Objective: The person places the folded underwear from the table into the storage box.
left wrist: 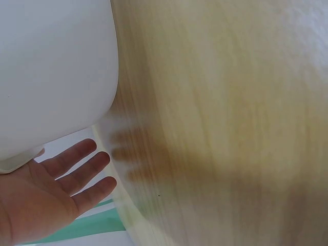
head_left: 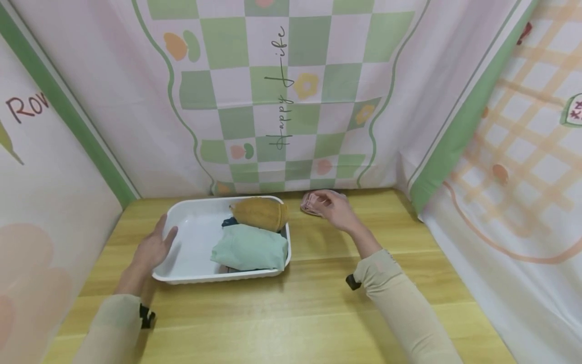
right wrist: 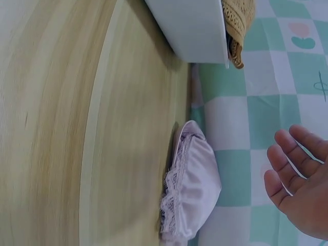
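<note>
A white plastic tray (head_left: pixel 193 242) stands on the table, with a folded mint-green cloth (head_left: pixel 250 248) and a mustard-yellow garment (head_left: pixel 259 213) at its right side. My left hand (head_left: pixel 151 251) rests at the tray's left rim, thumb over the edge; in the left wrist view its other fingers (left wrist: pixel 84 171) stretch straight outside the tray wall. A pink satin garment with lace trim, cup-shaped like a bra (right wrist: pixel 197 182), lies by the table's back edge, right of the tray. Just above it hovers my right hand (head_left: pixel 337 210), its fingers loosely bent and apart from the fabric in the right wrist view.
The wooden table (head_left: pixel 291 323) reaches back to a green-and-white checked curtain (head_left: pixel 268 91). Printed curtains also hang along the left and right sides. Something dark blue (head_left: pixel 229 222) shows between the items in the tray. Each wrist wears a black band mount (head_left: pixel 352 282).
</note>
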Demonstrator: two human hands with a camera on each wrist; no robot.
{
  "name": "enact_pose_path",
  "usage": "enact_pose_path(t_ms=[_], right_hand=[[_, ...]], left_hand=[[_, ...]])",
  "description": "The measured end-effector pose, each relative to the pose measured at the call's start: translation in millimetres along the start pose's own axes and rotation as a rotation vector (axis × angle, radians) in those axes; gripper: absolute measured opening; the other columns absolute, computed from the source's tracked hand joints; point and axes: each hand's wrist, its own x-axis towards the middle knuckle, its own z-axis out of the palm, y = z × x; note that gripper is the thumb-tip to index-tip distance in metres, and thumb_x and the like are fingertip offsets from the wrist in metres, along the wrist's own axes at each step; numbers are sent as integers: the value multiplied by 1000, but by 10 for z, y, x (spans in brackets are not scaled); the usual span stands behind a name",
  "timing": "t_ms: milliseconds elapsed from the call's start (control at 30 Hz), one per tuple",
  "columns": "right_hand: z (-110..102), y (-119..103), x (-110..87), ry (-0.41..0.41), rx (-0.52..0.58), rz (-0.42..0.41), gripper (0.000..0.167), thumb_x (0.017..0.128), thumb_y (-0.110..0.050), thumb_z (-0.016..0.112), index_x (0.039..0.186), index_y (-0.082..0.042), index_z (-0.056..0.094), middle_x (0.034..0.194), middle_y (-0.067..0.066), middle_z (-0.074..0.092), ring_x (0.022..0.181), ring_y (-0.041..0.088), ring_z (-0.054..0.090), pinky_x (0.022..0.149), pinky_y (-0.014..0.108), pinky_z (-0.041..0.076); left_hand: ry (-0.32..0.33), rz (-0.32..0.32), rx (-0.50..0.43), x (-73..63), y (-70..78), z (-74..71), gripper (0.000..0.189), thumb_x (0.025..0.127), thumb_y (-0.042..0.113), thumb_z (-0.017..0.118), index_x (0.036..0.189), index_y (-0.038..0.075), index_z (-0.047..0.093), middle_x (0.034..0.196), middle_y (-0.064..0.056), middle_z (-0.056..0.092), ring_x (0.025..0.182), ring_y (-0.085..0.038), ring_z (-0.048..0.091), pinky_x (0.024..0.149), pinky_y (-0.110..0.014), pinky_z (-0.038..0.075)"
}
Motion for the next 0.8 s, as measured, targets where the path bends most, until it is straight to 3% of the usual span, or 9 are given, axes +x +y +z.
enact_pose_path(t_ms=[367,567,800], right_hand=[[-59,118,25,-15,33,68,49,104,-37,50,143,-7,52,129,16,63,116,35,60,99,52,51],[-26,234,44,-3,-4,97,57,103,-45,50,145,-6,50,129,18,64,114,33,62,96,49,53],[-8,337,56,2,15,127,55,102,-42,52,143,-5,52,125,19,66,113,34,63,97,49,53]], left_hand=[[28,32,9,-20,17,-33,80,103,62,11,159,10,-13,153,-40,23,133,-64,33,111,-71,32],[14,18,8,3,-13,-8,81,103,63,11,159,12,-15,155,-39,20,135,-64,31,112,-71,30],[-4,-7,7,9,-37,11,83,101,66,10,159,12,-14,156,-39,19,135,-64,30,111,-72,31]])
